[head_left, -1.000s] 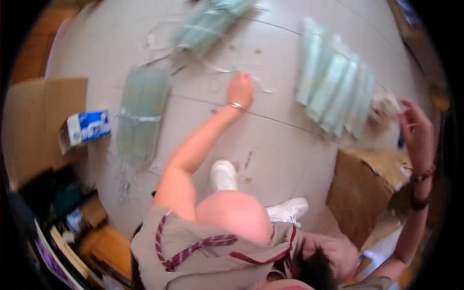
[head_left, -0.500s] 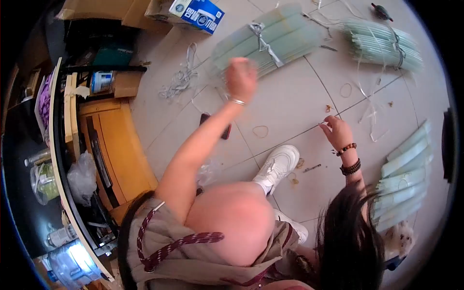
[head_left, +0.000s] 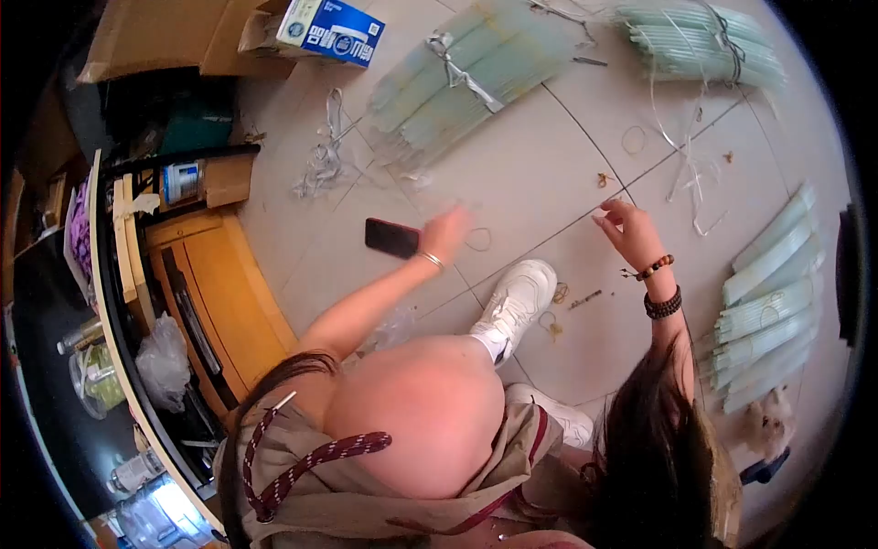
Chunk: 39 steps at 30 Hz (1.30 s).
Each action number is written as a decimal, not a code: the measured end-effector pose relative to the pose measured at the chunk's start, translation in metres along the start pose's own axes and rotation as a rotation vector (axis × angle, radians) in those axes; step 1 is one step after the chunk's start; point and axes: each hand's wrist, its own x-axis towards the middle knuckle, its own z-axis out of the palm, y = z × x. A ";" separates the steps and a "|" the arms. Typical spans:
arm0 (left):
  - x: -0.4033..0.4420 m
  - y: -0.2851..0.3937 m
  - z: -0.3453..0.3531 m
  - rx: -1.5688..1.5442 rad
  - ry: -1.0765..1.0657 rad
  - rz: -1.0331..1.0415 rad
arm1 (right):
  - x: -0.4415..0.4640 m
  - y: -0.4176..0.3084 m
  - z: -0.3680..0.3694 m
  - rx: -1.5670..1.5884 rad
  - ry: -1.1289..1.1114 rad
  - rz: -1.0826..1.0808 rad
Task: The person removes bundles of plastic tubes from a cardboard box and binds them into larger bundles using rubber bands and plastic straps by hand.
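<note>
My left hand [head_left: 445,235], with a bangle at the wrist, is low over the floor between a dark phone with a red edge [head_left: 393,238] and a thin rubber band [head_left: 478,240]. Its fingers are smeared by motion, so I cannot make out whether it holds anything. My right hand [head_left: 631,229], wearing beaded bracelets, hovers above the tiles with bent fingers and a gap between thumb and forefinger. Nothing shows clearly in it. Near its fingertips lies a small brownish scrap [head_left: 604,180].
Tied bundles of pale green translucent strips [head_left: 402,110] [head_left: 759,64] lie on the far tiles, with a looser stack [head_left: 773,302] at the right. Tangled string [head_left: 322,165] lies at left, near a blue-and-white box [head_left: 334,35]. A wooden cabinet [head_left: 224,293] stands left of my white shoe [head_left: 519,306].
My left hand has come down and nearer, away from the large strip bundle to beside the phone. My right hand's fingers have parted slightly. The whole view has shifted a little.
</note>
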 end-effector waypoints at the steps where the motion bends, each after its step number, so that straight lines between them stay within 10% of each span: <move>1: -0.010 0.031 0.005 -0.126 0.054 0.236 | -0.005 -0.008 -0.008 0.097 -0.096 0.002; 4: -0.017 0.159 -0.022 -0.159 -0.206 0.356 | -0.014 -0.038 -0.036 0.364 -0.461 -0.043; 10: -0.019 0.291 -0.040 -0.591 -0.493 0.837 | -0.052 0.029 0.019 0.507 -0.146 -0.367; 13: -0.023 0.307 -0.035 -0.441 -0.077 1.111 | -0.073 0.000 -0.008 0.517 0.087 -0.289; 16: -0.004 0.307 -0.058 -0.316 0.100 1.001 | -0.079 -0.075 -0.109 0.805 -0.091 -0.039; 18: 0.007 0.296 -0.067 -0.359 -0.221 0.803 | -0.109 -0.078 -0.168 0.837 0.006 -0.071; 20: 0.028 0.275 -0.076 -0.480 -0.956 0.460 | -0.145 -0.041 -0.221 1.020 0.520 -0.165; 25: 0.086 0.234 -0.174 -0.739 -0.382 0.338 | -0.249 0.002 -0.335 0.582 1.709 -0.279; 27: 0.091 0.237 -0.203 -0.889 -0.436 0.511 | -0.270 0.007 -0.331 0.480 1.726 -0.024; 29: 0.083 0.260 -0.216 -0.976 -0.654 0.670 | -0.306 0.093 -0.347 0.269 1.114 -0.182; 33: 0.082 0.291 -0.208 -0.968 -0.681 0.805 | -0.233 0.027 -0.273 0.586 0.651 0.119; 39: 0.112 0.310 -0.160 -0.273 -0.149 0.728 | -0.197 -0.045 -0.229 0.533 0.476 0.267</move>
